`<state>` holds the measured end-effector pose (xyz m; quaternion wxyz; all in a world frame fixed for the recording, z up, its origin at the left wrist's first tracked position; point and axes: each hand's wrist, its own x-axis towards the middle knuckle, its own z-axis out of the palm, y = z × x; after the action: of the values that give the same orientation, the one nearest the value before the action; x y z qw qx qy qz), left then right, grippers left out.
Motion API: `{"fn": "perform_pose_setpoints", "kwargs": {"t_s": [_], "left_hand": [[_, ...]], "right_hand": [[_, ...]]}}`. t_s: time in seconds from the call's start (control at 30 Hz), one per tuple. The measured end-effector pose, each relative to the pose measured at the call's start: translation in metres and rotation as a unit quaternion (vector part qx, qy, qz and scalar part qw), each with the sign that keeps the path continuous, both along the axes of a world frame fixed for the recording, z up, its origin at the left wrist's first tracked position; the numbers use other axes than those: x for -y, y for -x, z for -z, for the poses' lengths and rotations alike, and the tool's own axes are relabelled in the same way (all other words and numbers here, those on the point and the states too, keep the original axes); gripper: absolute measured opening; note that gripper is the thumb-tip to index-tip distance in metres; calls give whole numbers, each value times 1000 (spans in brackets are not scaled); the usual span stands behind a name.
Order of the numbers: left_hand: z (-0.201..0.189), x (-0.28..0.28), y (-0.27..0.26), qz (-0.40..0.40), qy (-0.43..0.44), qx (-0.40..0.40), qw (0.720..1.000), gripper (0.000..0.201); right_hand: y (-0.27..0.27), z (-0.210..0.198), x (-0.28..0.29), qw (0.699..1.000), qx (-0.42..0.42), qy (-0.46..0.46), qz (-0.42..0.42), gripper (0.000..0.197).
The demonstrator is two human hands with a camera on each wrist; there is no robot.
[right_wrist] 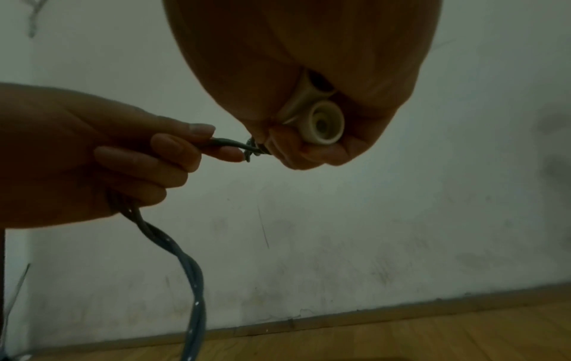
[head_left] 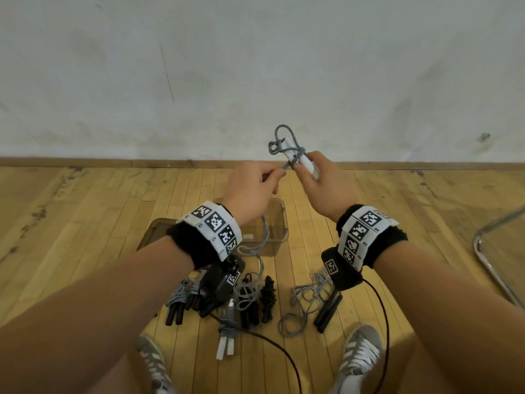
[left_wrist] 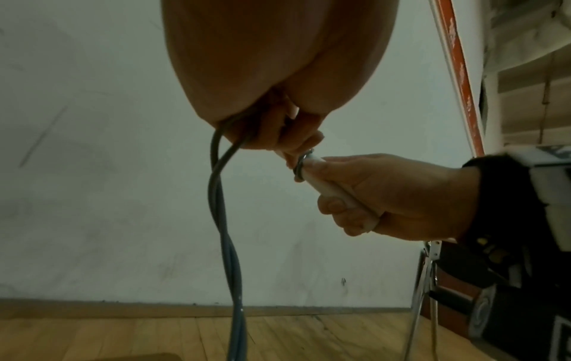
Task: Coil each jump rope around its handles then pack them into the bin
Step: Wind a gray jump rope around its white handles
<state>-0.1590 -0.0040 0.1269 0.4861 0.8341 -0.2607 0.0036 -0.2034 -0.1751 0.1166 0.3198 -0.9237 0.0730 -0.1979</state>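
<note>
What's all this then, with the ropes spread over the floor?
A person is winding a grey jump rope around its pair of white handles. The right hand grips the handles, and the left hand pinches the cord and feeds it around them. Only a few turns are on. Below, several bundled ropes and a loose one lie before the clear bin.

text: none readable | wristbands [head_left: 218, 228]: black-and-white square marker codes only | no labels, brands, numbers

Both arms raised forward; left hand [head_left: 250, 186] pinches grey rope [head_left: 284, 165], right hand [head_left: 324, 184] grips white handles [head_left: 305, 163], ring finger probably curled.
</note>
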Motion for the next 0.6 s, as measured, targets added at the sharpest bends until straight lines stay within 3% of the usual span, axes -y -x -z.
{"fn": "perform_pose_setpoints", "kwargs": {"t_s": [0.13, 0.23, 0.33, 0.4, 0.5, 0.6], "left_hand": [[-5, -2, -4, -24, 12, -31, 999, 37], [-9, -4, -5, -30, 11, -34, 999, 29], [-13, -7, -5, -38, -85, 35, 995, 17], [-14, -12, -10, -29, -183, 114, 976, 19], [-16, -22, -21, 13, -242, 178, 954, 24], [-18, -29, -29, 64, -155, 70, 983, 19]], "right_hand": [[0, 1, -5, 998, 1, 69, -3, 23], [2, 0, -9, 988, 4, 157, 6, 26], [3, 3, -12, 975, -37, 221, 8, 26], [4, 5, -12, 962, -91, 256, -5, 29], [4, 1, -5, 950, -154, 253, -96, 35], [7, -7, 5, 942, -162, 213, -201, 32]]}}
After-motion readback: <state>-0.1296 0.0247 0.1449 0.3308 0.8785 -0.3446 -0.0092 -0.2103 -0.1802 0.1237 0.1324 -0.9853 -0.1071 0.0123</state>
